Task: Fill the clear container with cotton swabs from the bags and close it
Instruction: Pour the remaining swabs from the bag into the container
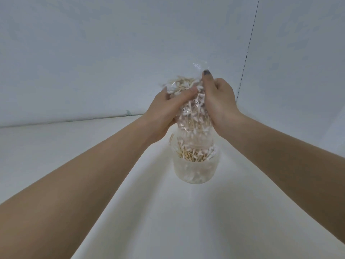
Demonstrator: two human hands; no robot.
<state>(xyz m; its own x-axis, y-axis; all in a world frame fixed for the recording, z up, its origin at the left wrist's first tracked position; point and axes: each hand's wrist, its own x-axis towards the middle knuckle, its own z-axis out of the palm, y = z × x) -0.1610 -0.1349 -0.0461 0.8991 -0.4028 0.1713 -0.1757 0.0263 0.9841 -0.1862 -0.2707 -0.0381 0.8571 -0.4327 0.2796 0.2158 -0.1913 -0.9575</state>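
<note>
Standing upright on the white table, roughly mid-surface and well in from the far edge, was the clear container, a round, frosted-looking plastic tub with no lid on it. It was already packed with cotton swabs: wooden sticks with white tips, bunched together and poking up past the rim, a few leaning out over the left side.

Right above it hung the clear plastic bag, turned mouth-down so its lower end reached the top of the tub. Honestly couldn't tell if the bag's opening was inside the rim or just resting on the pile, the plastic was too see-through and blurry there. Plenty of swabs were still in the bag, a loose clump up top and more strung down through the middle.

Both hands were on the bag. The left hand was wrapped around the left side with the fingers curled into the plastic and the thumb laid across the front. The right hand gripped the right side, fingers curled, with one finger sticking up against the crinkled top of the bag; its nail was painted dark. Both forearms were bare and came in from the bottom corners.

Behind everything was a plain pale wall meeting the far edge of the table, with a thin dark vertical line running down it on the right.
</note>
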